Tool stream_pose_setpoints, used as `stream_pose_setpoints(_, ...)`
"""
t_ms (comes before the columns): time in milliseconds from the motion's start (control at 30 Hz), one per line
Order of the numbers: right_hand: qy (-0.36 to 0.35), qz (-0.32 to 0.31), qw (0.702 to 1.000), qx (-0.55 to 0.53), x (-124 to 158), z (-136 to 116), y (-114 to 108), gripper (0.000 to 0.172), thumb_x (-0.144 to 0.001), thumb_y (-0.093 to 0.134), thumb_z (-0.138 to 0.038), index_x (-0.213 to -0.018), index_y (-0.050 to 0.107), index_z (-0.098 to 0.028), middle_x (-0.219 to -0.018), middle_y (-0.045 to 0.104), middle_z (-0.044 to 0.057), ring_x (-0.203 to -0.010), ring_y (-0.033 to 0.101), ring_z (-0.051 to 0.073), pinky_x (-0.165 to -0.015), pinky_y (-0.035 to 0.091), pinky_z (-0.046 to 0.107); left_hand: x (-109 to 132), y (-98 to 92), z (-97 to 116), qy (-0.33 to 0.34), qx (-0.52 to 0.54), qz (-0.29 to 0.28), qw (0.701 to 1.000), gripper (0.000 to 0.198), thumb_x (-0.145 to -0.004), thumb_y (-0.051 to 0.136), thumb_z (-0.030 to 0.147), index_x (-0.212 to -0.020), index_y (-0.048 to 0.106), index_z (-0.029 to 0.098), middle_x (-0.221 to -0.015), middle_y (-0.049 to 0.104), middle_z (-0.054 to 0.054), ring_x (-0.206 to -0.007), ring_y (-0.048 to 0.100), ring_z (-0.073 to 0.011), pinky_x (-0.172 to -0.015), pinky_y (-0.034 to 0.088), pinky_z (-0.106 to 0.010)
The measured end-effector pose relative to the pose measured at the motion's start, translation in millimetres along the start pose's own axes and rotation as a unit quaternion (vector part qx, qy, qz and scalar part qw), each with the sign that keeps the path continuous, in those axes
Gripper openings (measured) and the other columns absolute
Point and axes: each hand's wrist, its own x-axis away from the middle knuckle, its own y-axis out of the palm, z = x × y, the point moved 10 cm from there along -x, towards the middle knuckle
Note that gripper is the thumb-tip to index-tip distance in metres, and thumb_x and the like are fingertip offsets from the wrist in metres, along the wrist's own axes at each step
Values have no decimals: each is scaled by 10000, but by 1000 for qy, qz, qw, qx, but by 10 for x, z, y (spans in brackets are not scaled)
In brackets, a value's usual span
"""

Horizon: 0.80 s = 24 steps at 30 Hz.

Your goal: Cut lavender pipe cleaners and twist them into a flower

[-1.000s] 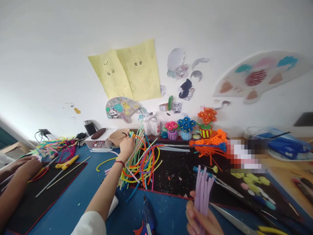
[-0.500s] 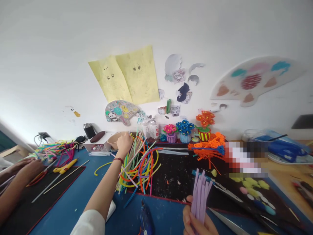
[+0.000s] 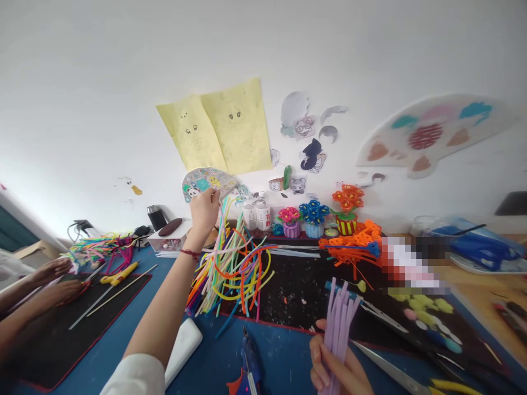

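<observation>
At the left end of the blue worktop (image 3: 102, 351), the co-worker's nearer hand (image 3: 68, 291) now lies apart from their farther hand (image 3: 55, 269), over the black mat (image 3: 115, 307); half a second ago the two were close together. The person's left hand (image 3: 206, 208), which was then down beside the bowl (image 3: 212, 238) near the back edge, has risen in front of the small fan (image 3: 206, 180) on the wall, its fingertips pinched together on a lilac stem (image 3: 222, 215) that slants down toward the heap of coloured stems (image 3: 236, 269). The heap has spread leftward toward the forearm, and more of the white case (image 3: 183, 351) shows near the front edge. The right hand (image 3: 340, 359) keeps much the same place at the front edge, right of the blue glue gun (image 3: 249, 356), its fingers curled firmly round an upright bundle of lilac stems (image 3: 338, 323). Along the back edge stand a dark flask (image 3: 156, 218), contents hidden; a white box (image 3: 183, 229) with small pale things behind its window; the bowl, mostly screened by the wrist, its inside out of sight; two clear bottles (image 3: 263, 215); then a purple pot (image 3: 291, 230) holding pink flowers, a blue pot (image 3: 314, 230) holding blue ones and a striped pot (image 3: 346, 225) holding orange ones. Beyond the right edge, a white tray (image 3: 494, 268) carries a blue packet (image 3: 480, 248).
</observation>
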Motion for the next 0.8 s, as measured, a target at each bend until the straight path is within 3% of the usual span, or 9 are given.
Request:
stream_pose_setpoints(167,-2,7,1000,-11,47,-2,-33,394,-677,803,-296,-1020,621,-230,-662,596,-6,-428,431,59,-457,360,223,125,302,-53,7,-24,-84,996,302,-875,437,340,-770,660,163,-792,693,-99,-768,619,-219,-671,386,-277)
stream_pose_setpoints(400,-5,-9,1000,-6,-1,25,-145,407,-701,789,-296,-1054,598,-233,-684,609,-3,-435,452,67,-468,373,235,246,573,-199,-19,-25,-107,994,402,-916,332,373,-889,675,166,-882,704,-122,-850,629,-235,-719,417,-294)
stream_pose_setpoints(667,13,-45,999,-4,-34,76,-254,307,-765,741,-265,-1032,591,-251,-734,622,6,-493,499,87,-501,408,248,620,1279,-117,14,2,-228,974,312,-859,454,403,-983,685,234,-936,712,-65,-850,647,-216,-692,452,-272)
stream_pose_setpoints(800,15,-43,999,0,-46,79,-277,311,-757,748,-256,-1028,595,-247,-731,625,7,-488,502,87,-496,412,248,814,1554,-101,27,-10,-277,960,272,-813,524,402,-885,707,215,-891,708,-90,-853,649,-252,-718,465,-311)
